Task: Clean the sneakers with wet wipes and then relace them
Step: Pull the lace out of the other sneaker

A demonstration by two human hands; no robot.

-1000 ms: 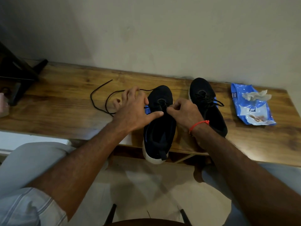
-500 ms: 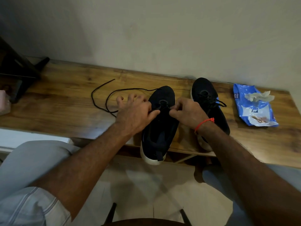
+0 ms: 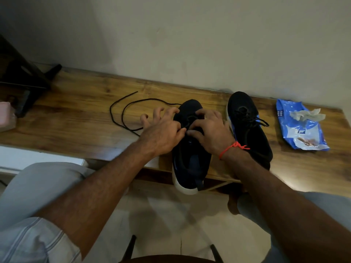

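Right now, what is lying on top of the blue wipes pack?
A crumpled whitish wipe lies on the far part of the wipes pack, overhanging its right edge. The pack's opening under the wipe is covered, so I cannot see it.

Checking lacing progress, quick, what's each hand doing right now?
Left hand: pinching the black lace at the near sneaker.
Right hand: fingers curled on that sneaker's eyelets; grip unclear.

A home: wooden bench [image 3: 76, 118] (plaster wall [image 3: 190, 44] behind), tiled floor [image 3: 167, 215].

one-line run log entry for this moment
phase: relacing | left hand and right hand: pinching lace at near sneaker | far sneaker: laced | wipes pack: right
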